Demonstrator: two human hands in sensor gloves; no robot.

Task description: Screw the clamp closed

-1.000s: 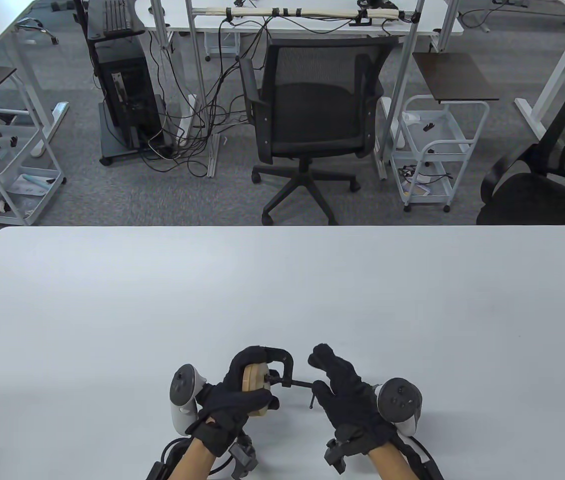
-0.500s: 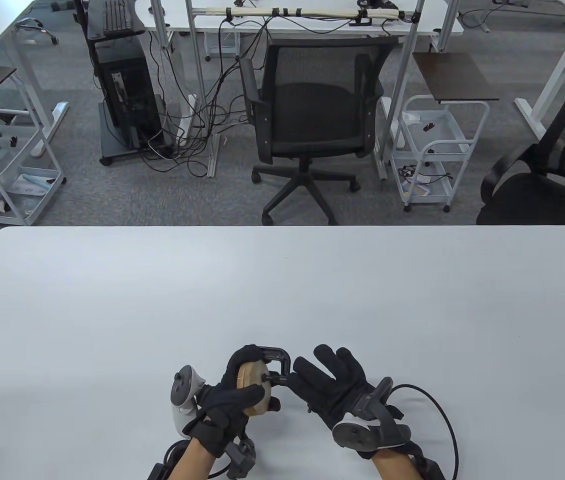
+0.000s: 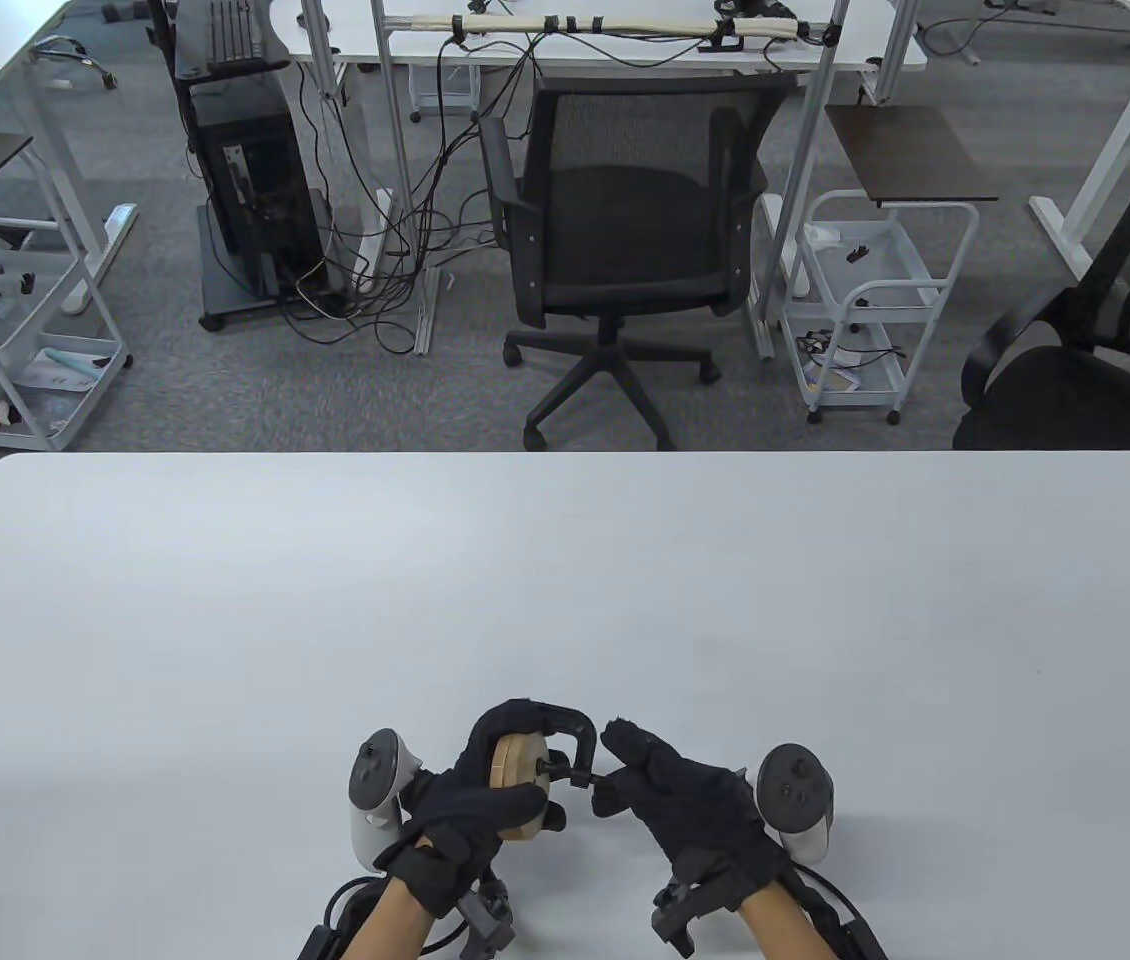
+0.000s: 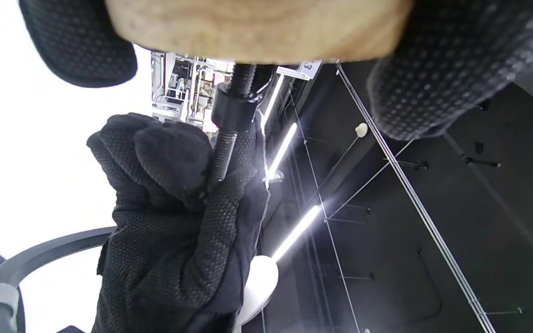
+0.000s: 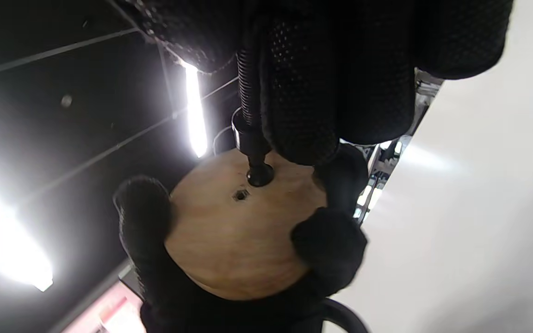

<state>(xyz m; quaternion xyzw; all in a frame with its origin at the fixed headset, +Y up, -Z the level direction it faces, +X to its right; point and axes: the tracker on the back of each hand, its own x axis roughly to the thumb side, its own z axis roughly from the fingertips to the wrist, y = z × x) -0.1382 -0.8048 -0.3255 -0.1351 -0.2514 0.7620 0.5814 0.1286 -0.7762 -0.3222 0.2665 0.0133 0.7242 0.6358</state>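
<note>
Desk (image 3: 565, 600): white top spanning the near half of the table view; all work sits at its near edge, centre.
Office chair (image 3: 625, 230): black mesh, on the grey carpet beyond the far desk edge.
Carts: white wire cart far left (image 3: 15, 330) holding small dark items and papers on its shelves; a second (image 3: 865, 300) far right with small items and cables. Contents too small to identify.
Writing: no brand or label can be read in any view.
Left hand (image 3: 475, 800): black glove, tracker (image 3: 375, 790) on its back. It grips the wooden disc, with fingers (image 5: 331, 240) wrapped over the disc rim on both sides.
Right hand (image 3: 695, 810): black glove, tracker (image 3: 795, 800) on its back. Fingers (image 4: 174, 157) closed together around the screw's outer end; whether they also hold a crossbar handle cannot be told.
Clamp (image 3: 565, 735): black C-frame, held just above the desk between the two hands, its arch on the far side of the disc.
Wooden disc (image 3: 517, 775): pale round block seated inside the clamp frame, with a small central hole (image 5: 240, 194) visible in the right wrist view.
Screw (image 4: 229, 138): threaded rod passing through the frame's boss, running right from the disc toward the right hand.
Screw pad (image 5: 260, 175): its tip touches the disc face just beside the central hole.
</note>
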